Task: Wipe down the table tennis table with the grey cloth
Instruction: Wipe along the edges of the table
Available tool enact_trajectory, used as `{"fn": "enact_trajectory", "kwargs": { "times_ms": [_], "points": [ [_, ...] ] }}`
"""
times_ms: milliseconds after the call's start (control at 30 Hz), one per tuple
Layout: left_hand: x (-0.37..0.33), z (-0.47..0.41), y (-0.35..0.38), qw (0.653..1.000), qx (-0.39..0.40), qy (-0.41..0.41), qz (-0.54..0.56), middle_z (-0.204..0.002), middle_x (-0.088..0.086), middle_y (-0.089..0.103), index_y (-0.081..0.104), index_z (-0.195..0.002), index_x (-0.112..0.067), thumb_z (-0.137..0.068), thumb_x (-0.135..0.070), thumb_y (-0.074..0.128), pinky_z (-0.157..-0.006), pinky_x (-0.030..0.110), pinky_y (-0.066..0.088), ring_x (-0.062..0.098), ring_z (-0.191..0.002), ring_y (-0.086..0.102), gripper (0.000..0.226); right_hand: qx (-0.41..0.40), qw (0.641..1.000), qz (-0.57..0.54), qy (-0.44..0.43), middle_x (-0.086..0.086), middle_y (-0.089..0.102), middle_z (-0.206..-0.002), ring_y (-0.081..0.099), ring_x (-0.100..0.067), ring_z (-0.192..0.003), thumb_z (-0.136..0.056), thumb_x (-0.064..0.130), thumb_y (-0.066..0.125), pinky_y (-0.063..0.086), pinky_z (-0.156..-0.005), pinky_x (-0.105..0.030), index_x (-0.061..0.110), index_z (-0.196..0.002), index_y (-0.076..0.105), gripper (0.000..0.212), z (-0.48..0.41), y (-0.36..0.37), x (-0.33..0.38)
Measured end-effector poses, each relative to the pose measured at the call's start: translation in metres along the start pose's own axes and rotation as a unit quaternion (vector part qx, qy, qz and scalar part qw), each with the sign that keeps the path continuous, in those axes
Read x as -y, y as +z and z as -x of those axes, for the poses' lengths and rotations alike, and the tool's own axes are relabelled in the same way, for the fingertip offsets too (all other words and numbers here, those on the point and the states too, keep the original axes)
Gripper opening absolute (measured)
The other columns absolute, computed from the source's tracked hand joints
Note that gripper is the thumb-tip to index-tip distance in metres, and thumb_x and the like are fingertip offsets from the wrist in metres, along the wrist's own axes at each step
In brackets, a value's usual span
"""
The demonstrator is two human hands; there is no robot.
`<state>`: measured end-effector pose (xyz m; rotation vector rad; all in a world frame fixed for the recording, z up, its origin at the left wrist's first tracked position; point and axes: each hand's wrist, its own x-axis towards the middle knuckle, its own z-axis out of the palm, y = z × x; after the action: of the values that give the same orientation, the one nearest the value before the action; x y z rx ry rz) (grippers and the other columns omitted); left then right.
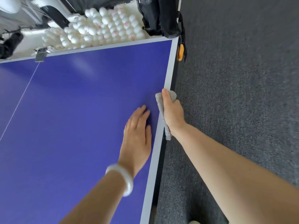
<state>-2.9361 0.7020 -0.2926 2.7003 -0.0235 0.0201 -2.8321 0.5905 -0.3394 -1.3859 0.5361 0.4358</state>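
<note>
At the right edge of the tabletop, the right grip holds the cloth against the white border. The left grip lies flat, fingers straight, on the blue surface just beside.

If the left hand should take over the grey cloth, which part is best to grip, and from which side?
Probably the free end of the grey cloth below the wrist of the right hand, which covers the middle. Pinch it from the side of the table, where the left hand lies flat nearby.
</note>
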Motion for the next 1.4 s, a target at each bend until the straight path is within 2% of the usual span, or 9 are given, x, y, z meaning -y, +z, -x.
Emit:
{"fn": "enact_trajectory", "kwargs": {
  "times_ms": [267, 400, 567, 733, 833, 933, 1133, 1233, 1400],
  "points": [
    [0.021, 0.106, -0.008, 0.99, 0.031, -0.005, -0.138, -0.165, 0.0, 0.018, 0.024, -0.156, -0.013, -0.103, -0.026, 0.021, -0.121, 0.043, 0.014, 0.018, -0.153, 0.012, 0.055, -0.005, 0.999, -0.039, 0.018, 0.003, 0.054, -0.125, 0.052, -0.014, -0.101, -0.088, 0.073, 0.047, 0.036, -0.085, -0.029, 0.013, -0.142, 0.039, 0.081, 0.013, 0.001, 0.001],
    [0.021, 0.107, -0.01, 0.991, 0.031, -0.012, -0.126, -0.165, -0.001, 0.018, 0.025, -0.156, -0.013, -0.103, -0.024, 0.022, -0.12, 0.044, 0.015, 0.016, -0.153, 0.011, 0.054, -0.013, 0.999, -0.038, 0.001, 0.014, 0.061, -0.104, 0.06, 0.006, -0.089, -0.088, 0.071, 0.05, 0.039, -0.066, -0.014, 0.024, -0.116, 0.05, 0.055, 0.083, 0.006, -0.056],
    [0.024, 0.108, -0.01, 0.994, 0.031, -0.007, -0.101, -0.165, -0.004, 0.015, 0.025, -0.156, -0.015, -0.104, -0.023, 0.02, -0.122, 0.041, 0.011, 0.013, -0.153, 0.009, 0.053, -0.016, 0.999, -0.043, -0.001, 0.013, 0.065, -0.099, 0.06, 0.016, -0.084, -0.087, 0.067, 0.055, 0.041, -0.068, -0.001, 0.031, -0.101, 0.053, 0.039, 0.158, 0.012, -0.121],
    [0.024, 0.107, -0.011, 0.995, 0.027, -0.011, -0.093, -0.165, -0.005, 0.013, 0.025, -0.156, -0.015, -0.104, -0.024, 0.019, -0.123, 0.04, 0.01, 0.011, -0.153, 0.007, 0.053, -0.016, 1.0, -0.008, 0.01, 0.003, 0.062, -0.116, 0.06, -0.013, -0.105, -0.089, 0.068, 0.051, 0.041, -0.088, -0.029, 0.016, -0.126, 0.053, 0.064, 0.098, 0.008, -0.074],
    [0.023, 0.106, -0.01, 0.995, 0.025, -0.015, -0.091, -0.165, -0.006, 0.012, 0.023, -0.157, -0.017, -0.104, -0.023, 0.019, -0.125, 0.038, 0.007, 0.009, -0.153, 0.003, 0.053, -0.016, 0.999, -0.029, 0.026, 0.004, 0.057, -0.118, 0.056, -0.015, -0.107, -0.088, 0.071, 0.05, 0.036, -0.088, -0.032, 0.016, -0.136, 0.047, 0.072, 0.076, 0.004, -0.045],
    [0.023, 0.108, -0.01, 0.996, 0.016, -0.02, -0.089, -0.164, -0.005, 0.013, 0.023, -0.157, -0.016, -0.104, -0.02, 0.022, -0.125, 0.036, 0.005, 0.009, -0.152, 0.005, 0.053, -0.017, 0.999, -0.026, 0.021, 0.004, 0.061, -0.112, 0.059, -0.012, -0.101, -0.089, 0.072, 0.049, 0.039, -0.086, -0.03, 0.016, -0.123, 0.052, 0.065, 0.106, 0.006, -0.066],
    [0.024, 0.11, -0.01, 0.995, 0.017, -0.016, -0.093, -0.165, -0.005, 0.007, 0.017, -0.158, -0.017, -0.107, -0.014, 0.023, -0.125, 0.033, 0.0, 0.008, -0.152, -0.002, 0.052, -0.022, 0.999, -0.041, 0.002, 0.03, 0.05, -0.092, 0.049, 0.034, -0.075, -0.09, 0.061, 0.054, 0.034, -0.061, 0.007, 0.041, -0.092, 0.049, 0.021, 0.208, 0.013, -0.158],
    [0.026, 0.11, -0.01, 0.995, 0.011, -0.012, -0.097, -0.166, -0.006, 0.005, 0.014, -0.158, -0.018, -0.107, -0.015, 0.023, -0.124, 0.031, -0.003, 0.008, -0.152, -0.004, 0.052, -0.019, 1.0, -0.017, 0.005, 0.017, 0.06, -0.101, 0.058, 0.02, -0.081, -0.092, 0.062, 0.052, 0.041, -0.067, -0.002, 0.031, -0.108, 0.054, 0.034, 0.197, 0.013, -0.152],
    [0.03, 0.11, -0.005, 0.994, -0.007, -0.007, -0.107, -0.166, -0.004, 0.009, 0.017, -0.158, -0.017, -0.105, -0.011, 0.024, -0.124, 0.032, -0.002, 0.011, -0.153, 0.001, 0.054, -0.03, 0.999, -0.009, 0.024, -0.001, 0.061, -0.127, 0.059, -0.019, -0.115, -0.089, 0.069, 0.05, 0.042, -0.1, -0.035, 0.013, -0.135, 0.051, 0.073, 0.14, 0.009, -0.093]
  ]
}}
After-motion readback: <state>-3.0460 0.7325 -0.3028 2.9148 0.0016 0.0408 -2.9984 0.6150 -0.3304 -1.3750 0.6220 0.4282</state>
